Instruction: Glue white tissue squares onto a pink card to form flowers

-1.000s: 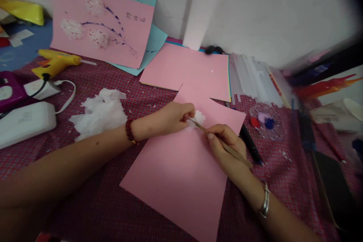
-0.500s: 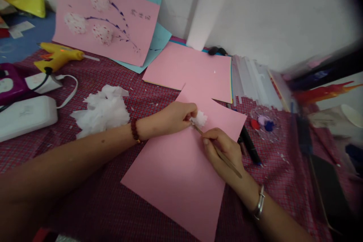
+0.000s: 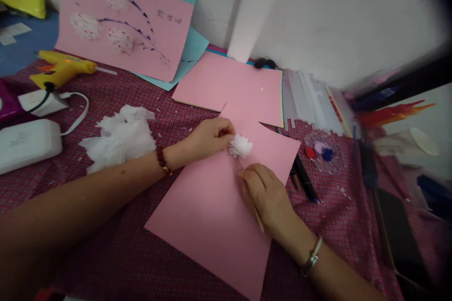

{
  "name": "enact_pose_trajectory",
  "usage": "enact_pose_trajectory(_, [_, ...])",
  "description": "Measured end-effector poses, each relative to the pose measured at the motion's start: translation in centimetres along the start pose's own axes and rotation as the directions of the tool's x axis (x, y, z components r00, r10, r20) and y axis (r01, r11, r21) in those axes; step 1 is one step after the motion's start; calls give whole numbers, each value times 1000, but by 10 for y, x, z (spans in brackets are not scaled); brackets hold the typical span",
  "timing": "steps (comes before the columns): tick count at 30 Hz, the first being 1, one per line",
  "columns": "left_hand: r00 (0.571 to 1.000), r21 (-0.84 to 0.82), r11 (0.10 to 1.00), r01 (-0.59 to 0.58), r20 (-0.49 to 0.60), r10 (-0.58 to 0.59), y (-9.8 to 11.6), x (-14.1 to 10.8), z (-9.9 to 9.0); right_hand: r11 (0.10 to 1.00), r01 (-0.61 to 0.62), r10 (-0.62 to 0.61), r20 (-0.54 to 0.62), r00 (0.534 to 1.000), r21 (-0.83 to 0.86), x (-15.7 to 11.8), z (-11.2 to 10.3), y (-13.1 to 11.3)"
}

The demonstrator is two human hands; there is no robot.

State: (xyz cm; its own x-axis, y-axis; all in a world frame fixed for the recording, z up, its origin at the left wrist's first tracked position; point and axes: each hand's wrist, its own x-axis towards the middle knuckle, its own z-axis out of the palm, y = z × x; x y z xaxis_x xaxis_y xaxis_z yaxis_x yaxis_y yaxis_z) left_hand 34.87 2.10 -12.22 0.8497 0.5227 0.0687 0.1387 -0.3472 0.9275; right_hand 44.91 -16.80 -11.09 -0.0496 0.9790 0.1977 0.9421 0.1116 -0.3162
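A pink sheet (image 3: 212,216) lies at an angle on the checked cloth, with a small white tissue flower (image 3: 241,146) near its upper part. At the flower's left edge, my left hand (image 3: 212,138) has thumb and forefinger pinched together; anything between the fingertips is too small to make out. My right hand (image 3: 268,195) is closed around a thin wooden stick (image 3: 259,218), just below the flower, the stick's upper tip close to the petals. To the left of my left wrist sits a pile of white tissue pieces (image 3: 120,134).
A yellow glue gun (image 3: 65,69) and a white power box (image 3: 31,143) are at the left. A flower picture (image 3: 141,47) leans behind. More pink sheets (image 3: 233,84) lie at the back. Markers (image 3: 305,178), a paint dish (image 3: 326,153) and a paper cup (image 3: 406,148) stand right.
My right hand has moved down and left with the stick, its tip now away from my left fingers. My left hand has drawn slightly back, and the white flower shows more fully.
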Motion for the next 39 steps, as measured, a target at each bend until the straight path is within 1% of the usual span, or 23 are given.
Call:
enact_pose_trajectory(2, [1000,23,1000,-5,-5,5,2,-1,1,1000,-17,17,4,1000,1,0,1,-1])
enact_pose_trajectory(4, [1000,64,998,-16,-3,16,4,-3,1,997,-61,62,-18,998,56,1,3,0])
enact_pose_trajectory(9, [990,251,959,-131,82,113,7,-6,1,964,-118,144,-92,985,238,2,5,4])
enact_pose_trajectory(12, [984,311,934,-175,91,154,5,-6,2,933,-113,162,-120,979,342,1,1,4])
enact_pose_trajectory(14, [984,307,936,-173,81,156,3,-6,3,913,-88,159,-147,976,399,-1,-4,3])
enact_pose_trajectory(16, [985,285,943,-172,63,161,0,-5,3,897,-64,165,-199,966,437,-4,-10,3])
enact_pose_trajectory(18, [985,233,957,-170,42,165,-2,-4,4,874,-65,202,-238,950,482,-7,-13,5])
enact_pose_trajectory(19, [988,185,971,-152,29,149,-2,-4,3,852,-78,234,-242,942,518,-9,-14,6])
enact_pose_trajectory(20, [994,112,987,-113,10,113,-1,-3,3,822,-99,274,-238,932,561,-10,-14,8])
enact_pose_trajectory(22, [999,-89,996,9,-36,-12,1,-1,0,747,-148,368,-218,904,648,-11,-13,12])
enact_pose_trajectory(24, [986,-294,948,118,-77,-147,4,1,-5,680,-174,460,-230,858,712,-10,-12,17])
enact_pose_trajectory(26, [963,-435,883,179,-105,-248,7,2,-11,661,-157,517,-294,804,734,-8,-12,22])
enact_pose_trajectory(28, [942,-495,838,232,-100,-320,9,4,-17,681,-140,535,-357,766,719,-5,-13,27])
enact_pose_trajectory(29, [936,-488,833,260,-86,-342,9,5,-18,696,-142,533,-374,759,704,-4,-13,29])
enact_pose_trajectory(30, [935,-450,847,282,-68,-348,10,5,-19,708,-151,529,-377,761,689,-2,-14,31])
enact_pose_trajectory(32, [953,-283,917,281,-27,-301,12,6,-16,713,-181,523,-343,780,678,2,-15,34])
enact_pose_trajectory(33, [968,-166,955,246,0,-250,14,5,-14,708,-189,521,-323,790,680,4,-17,35])
enact_pose_trajectory(34, [982,-36,982,185,41,-184,17,3,-11,706,-190,514,-308,800,682,5,-21,35])
enact_pose_trajectory(35, [989,97,990,99,99,-109,21,0,-9,710,-183,502,-306,809,680,6,-27,33])
enact_pose_trajectory(36, [986,228,974,1,162,-39,26,-4,-8,724,-165,486,-325,812,670,4,-35,30])
enact_pose_trajectory(37, [976,355,931,-91,219,12,31,-11,-10,746,-144,472,-364,803,650,1,-46,26])
enact_pose_trajectory(38, [966,475,866,-155,255,33,36,-19,-13,777,-124,449,-405,797,617,-4,-59,21])
enact_pose_trajectory(39, [965,580,795,-178,260,26,41,-29,-18,809,-112,424,-441,791,578,-12,-73,15])
